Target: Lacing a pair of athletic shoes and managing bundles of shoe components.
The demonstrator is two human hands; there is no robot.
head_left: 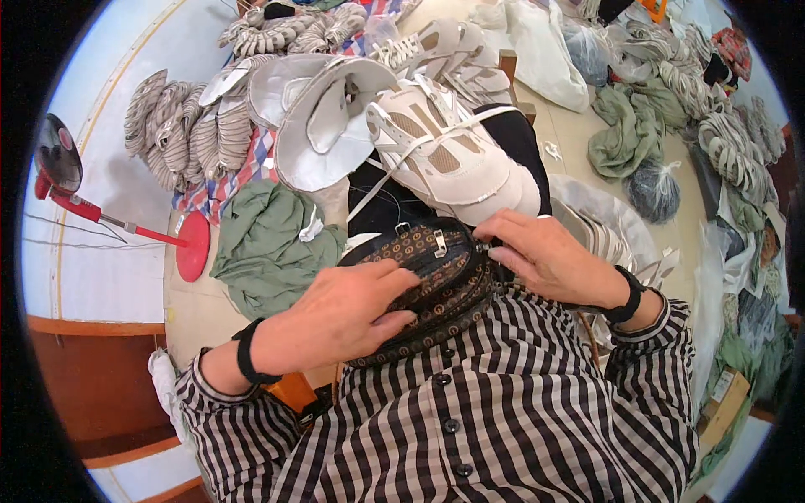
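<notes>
A small black zipped bag point(449, 285) with a brown repeating print sits against my waist. My left hand point(340, 314) is curled over its left part, the thumb on the front and the fingers at the dark zip opening, their tips partly hidden. At the bag's right end my right hand point(553, 256) is closed, thumb and fingers pinching beside the metal hardware. A silver zip pull point(440, 243) lies on the top between both hands. Just beyond the bag, a beige and white shoe upper point(453, 155) with loose white laces rests on my dark-clothed lap.
White curved pieces point(327, 117) and stacked shoe uppers point(189, 130) lie at the far left. Green cloth point(272, 243) and a red lamp point(193, 243) stand to the left. On the right are more green cloth point(633, 126), a knotted plastic bag point(654, 191) and heaped uppers point(738, 151).
</notes>
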